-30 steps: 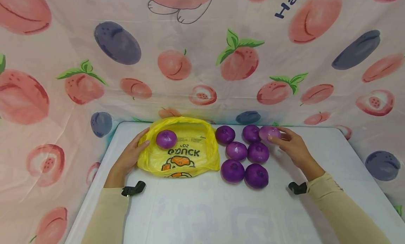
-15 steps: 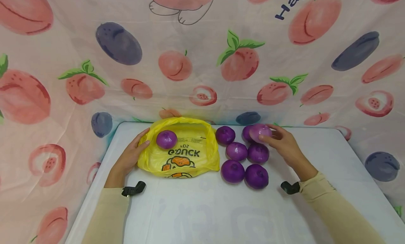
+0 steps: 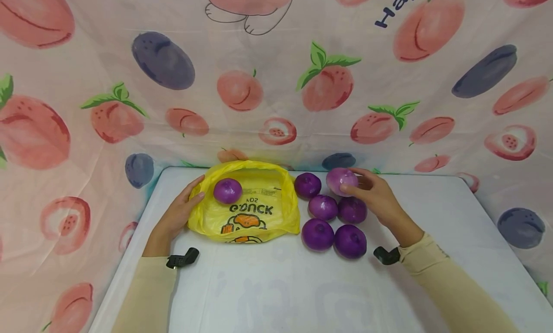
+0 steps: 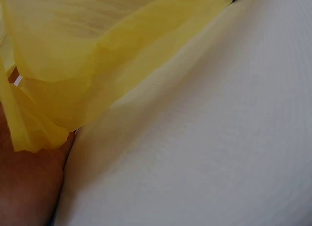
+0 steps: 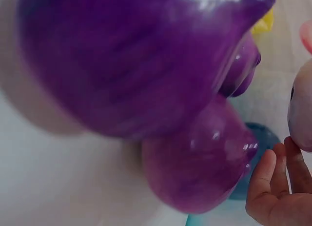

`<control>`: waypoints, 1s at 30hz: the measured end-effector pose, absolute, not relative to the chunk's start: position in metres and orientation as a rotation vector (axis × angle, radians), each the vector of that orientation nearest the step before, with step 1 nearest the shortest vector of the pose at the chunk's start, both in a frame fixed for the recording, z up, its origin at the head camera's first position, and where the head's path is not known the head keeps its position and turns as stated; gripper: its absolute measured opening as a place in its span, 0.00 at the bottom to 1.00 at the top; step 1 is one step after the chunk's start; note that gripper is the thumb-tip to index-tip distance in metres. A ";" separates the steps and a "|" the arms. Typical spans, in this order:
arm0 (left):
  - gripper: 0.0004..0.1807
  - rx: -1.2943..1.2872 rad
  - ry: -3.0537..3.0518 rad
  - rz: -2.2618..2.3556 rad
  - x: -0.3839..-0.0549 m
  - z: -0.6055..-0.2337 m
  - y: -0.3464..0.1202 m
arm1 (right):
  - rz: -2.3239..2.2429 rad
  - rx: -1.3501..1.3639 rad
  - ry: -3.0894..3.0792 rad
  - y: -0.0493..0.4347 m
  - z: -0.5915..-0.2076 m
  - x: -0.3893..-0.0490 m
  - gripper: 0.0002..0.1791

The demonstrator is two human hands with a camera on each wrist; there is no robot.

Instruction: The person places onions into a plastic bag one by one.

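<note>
My right hand (image 3: pixel 373 196) holds a pale purple onion (image 3: pixel 341 181) over the back of a group of onions, fingers behind it and thumb on its front. In the right wrist view, fingertips meet this onion (image 5: pixel 301 106) at the right edge. Several darker purple onions, such as one at the front (image 3: pixel 317 234), lie close together right of a yellow plastic bag (image 3: pixel 287 218). The held onion hides one behind it. My left hand (image 3: pixel 177 213) holds the bag's left rim, thumb over the edge. One onion (image 3: pixel 227 191) lies in the open bag, toward its left side.
The white table (image 3: pixel 259 290) ends at the back against a hanging cloth (image 3: pixel 276 45) printed with peaches. A dark camera (image 3: pixel 183 258) sits at the left wrist and another camera (image 3: pixel 386 255) at the right wrist.
My right hand has moved left with the pale onion, from the right of the group to above its back row. The left hand and the bag have stayed in place.
</note>
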State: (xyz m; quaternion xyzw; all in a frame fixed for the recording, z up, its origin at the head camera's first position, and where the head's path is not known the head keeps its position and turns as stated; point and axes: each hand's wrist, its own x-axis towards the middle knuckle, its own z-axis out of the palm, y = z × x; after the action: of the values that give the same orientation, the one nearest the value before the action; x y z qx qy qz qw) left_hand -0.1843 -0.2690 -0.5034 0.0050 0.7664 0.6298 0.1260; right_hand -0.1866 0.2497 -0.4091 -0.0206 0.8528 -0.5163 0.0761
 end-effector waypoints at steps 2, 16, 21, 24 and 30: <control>0.33 0.016 2.231 1.836 -0.184 -0.503 -0.269 | -1.549 -0.063 2.548 0.246 -0.408 -0.186 0.42; 0.33 0.032 2.236 1.845 -0.184 -0.502 -0.269 | -1.524 -0.118 2.517 0.214 -0.401 -0.182 0.40; 0.33 0.034 2.226 1.853 -0.184 -0.503 -0.269 | -1.487 -0.148 2.518 0.204 -0.400 -0.182 0.40; 0.33 0.039 2.224 1.851 -0.184 -0.502 -0.268 | -1.488 -0.174 2.506 0.196 -0.400 -0.181 0.40; 0.32 0.028 2.223 1.843 -0.184 -0.502 -0.269 | -1.452 -0.180 2.500 0.181 -0.402 -0.179 0.41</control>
State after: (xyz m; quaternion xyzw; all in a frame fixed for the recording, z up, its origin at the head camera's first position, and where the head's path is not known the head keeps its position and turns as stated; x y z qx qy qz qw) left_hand -0.1844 -0.2687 -0.5018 0.0095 0.7636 0.6331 0.1268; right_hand -0.1790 0.1814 -0.4019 -0.0616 0.8565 -0.4976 0.1223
